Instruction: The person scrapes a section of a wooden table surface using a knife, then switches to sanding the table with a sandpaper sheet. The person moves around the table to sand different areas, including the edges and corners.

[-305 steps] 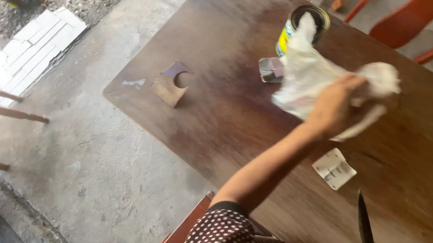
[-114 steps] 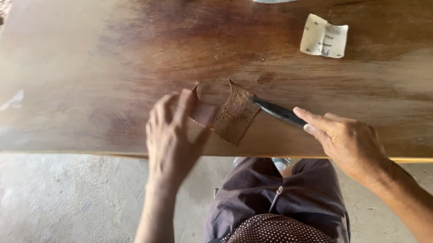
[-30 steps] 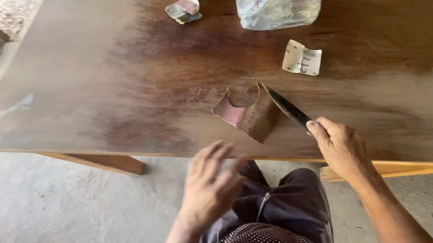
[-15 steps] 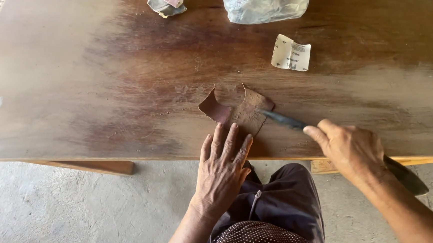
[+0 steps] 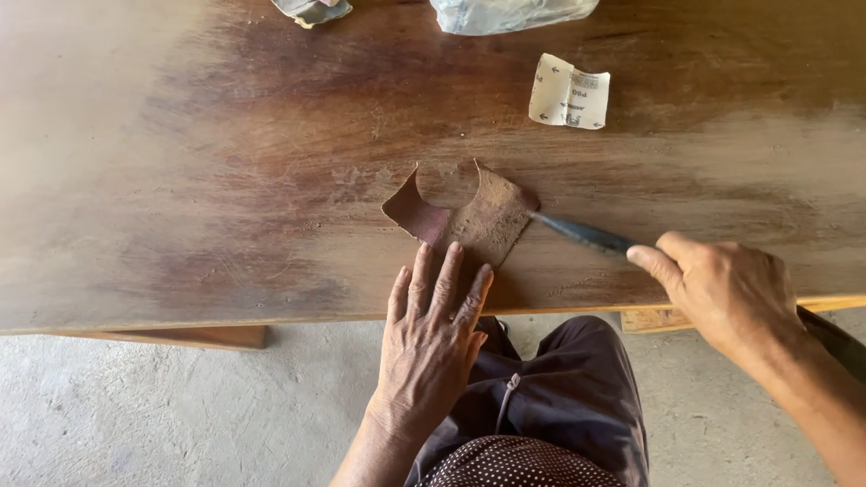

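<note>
The left hand point(image 5: 429, 339) lies flat, fingers spread, pinning the brown sandpaper piece point(image 5: 472, 221) to the worktop point(image 5: 148, 171). The right hand point(image 5: 732, 295) grips a knife point(image 5: 583, 234), its tip at the paper's right edge. A slip could nick the near fingers.

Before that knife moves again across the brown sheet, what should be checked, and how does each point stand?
1. Left hand pressing the brown sheet flat: ok, fingertips on its near edge.
2. Fingers clear of the blade: ok, blade is to their right.
3. Right hand gripping the knife: ok.
4. Knife tip meets the sheet's right edge: ok.
5. Sheet fully flat: not ok, left corner curls up.
6. Blade sharpness: cannot tell.
</note>
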